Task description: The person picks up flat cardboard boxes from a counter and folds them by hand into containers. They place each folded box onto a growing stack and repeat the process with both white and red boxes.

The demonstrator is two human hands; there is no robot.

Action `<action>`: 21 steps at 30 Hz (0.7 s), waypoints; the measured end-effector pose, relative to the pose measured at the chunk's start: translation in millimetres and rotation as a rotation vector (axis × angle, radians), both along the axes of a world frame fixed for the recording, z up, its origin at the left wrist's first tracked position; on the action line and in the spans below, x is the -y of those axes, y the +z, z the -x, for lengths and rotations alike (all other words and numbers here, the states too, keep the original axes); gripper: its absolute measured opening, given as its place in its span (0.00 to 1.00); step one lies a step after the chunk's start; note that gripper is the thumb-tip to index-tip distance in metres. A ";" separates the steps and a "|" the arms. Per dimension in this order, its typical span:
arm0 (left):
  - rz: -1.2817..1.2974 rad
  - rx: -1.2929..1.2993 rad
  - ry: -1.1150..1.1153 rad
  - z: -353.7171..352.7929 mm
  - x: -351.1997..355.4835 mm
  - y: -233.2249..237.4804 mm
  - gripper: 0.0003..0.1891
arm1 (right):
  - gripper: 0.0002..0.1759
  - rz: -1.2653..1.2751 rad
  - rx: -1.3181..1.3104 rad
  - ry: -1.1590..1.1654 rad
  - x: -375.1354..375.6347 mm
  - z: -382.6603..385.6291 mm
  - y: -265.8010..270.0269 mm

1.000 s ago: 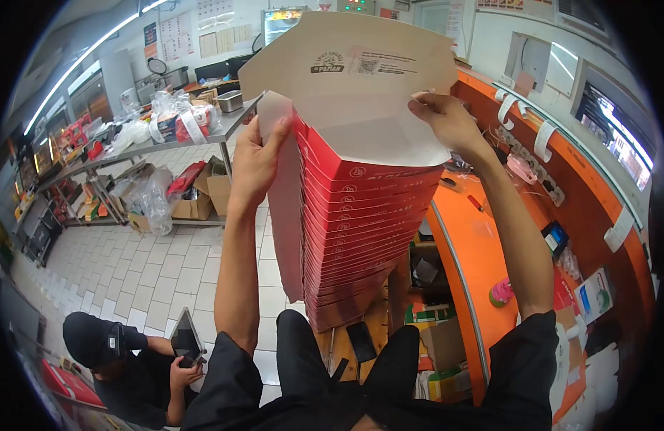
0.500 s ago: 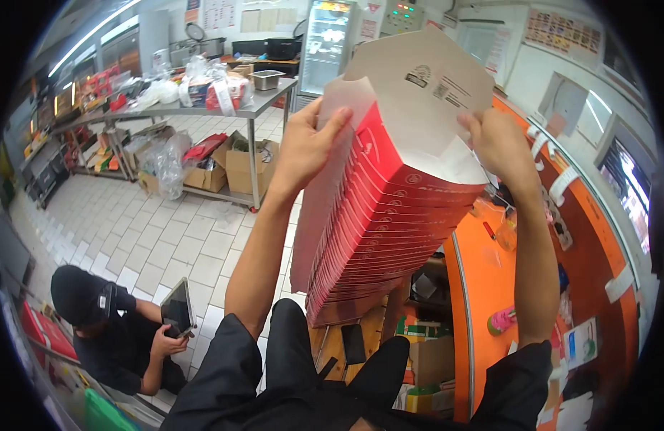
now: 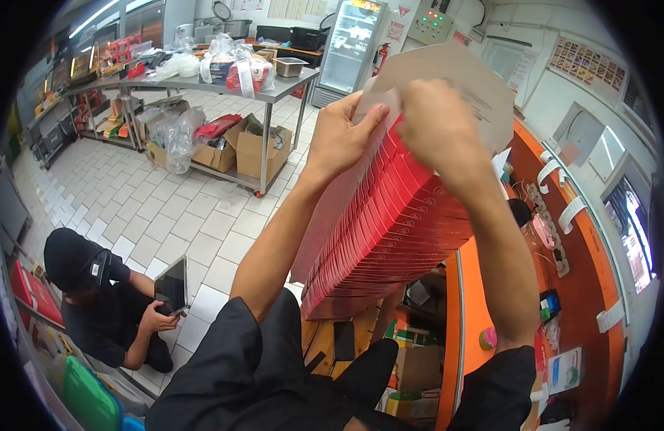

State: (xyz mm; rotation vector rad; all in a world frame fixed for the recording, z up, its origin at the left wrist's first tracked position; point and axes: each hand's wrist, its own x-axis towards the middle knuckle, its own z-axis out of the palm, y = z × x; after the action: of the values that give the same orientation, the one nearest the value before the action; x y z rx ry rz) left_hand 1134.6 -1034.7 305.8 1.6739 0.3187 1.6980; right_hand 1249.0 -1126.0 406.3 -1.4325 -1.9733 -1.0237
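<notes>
A tall stack of nested red cardboard boxes (image 3: 389, 230) rises in front of me, leaning slightly, with grey-white inner faces. The top cardboard box (image 3: 483, 93) has its large grey panel standing up at the back. My left hand (image 3: 346, 136) is closed on its left side flap, thumb on the near face. My right hand (image 3: 443, 126) is curled at the same left corner, close beside the left, slightly blurred. Its fingertips press at the folded flap and are partly hidden behind the knuckles.
An orange counter (image 3: 475, 309) runs along my right. At the left, a person (image 3: 95, 302) in black holds a tablet (image 3: 172, 286). A steel table (image 3: 289, 87) bears plastic bags and a metal pan. Below my knees lies a dark phone (image 3: 343, 340) on wooden slats.
My right hand has moved left across the top box, from its right edge to the left corner beside my left hand. The view has shifted slightly.
</notes>
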 end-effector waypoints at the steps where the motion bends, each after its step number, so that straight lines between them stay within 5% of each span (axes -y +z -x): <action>1: -0.039 0.013 0.016 -1.1 -0.2 -0.2 0.16 | 0.07 0.062 0.079 0.048 -1.8 6.5 -4.8; 5: -0.013 -0.027 0.047 1.7 -1.8 -2.8 0.16 | 0.08 0.299 0.081 0.109 -10.8 6.1 1.4; 8: -0.078 0.012 0.062 -6.2 -4.8 -4.0 0.14 | 0.09 0.248 0.130 0.233 -14.2 1.5 -2.7; 12: 0.091 -0.078 -0.076 4.6 -2.9 -3.7 0.14 | 0.15 0.713 0.090 -0.097 -21.4 -7.3 21.7; 15: 0.125 0.046 -0.155 1.1 10.4 4.3 0.16 | 0.17 0.707 -0.305 -0.073 12.1 -46.5 41.9; 18: 0.186 -0.063 0.002 -2.0 21.2 15.8 0.18 | 0.19 0.426 -0.330 -0.155 11.2 -124.8 33.8; 21: 0.204 -0.131 0.080 -5.4 17.7 18.2 0.19 | 0.21 0.410 -0.321 -0.148 25.0 -165.3 2.5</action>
State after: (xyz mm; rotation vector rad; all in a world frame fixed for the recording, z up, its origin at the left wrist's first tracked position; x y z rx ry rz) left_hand 1140.0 -1052.5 324.0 1.6413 0.6079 1.5584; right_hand 1414.3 -1151.0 408.8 -1.8501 -1.9253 -0.4150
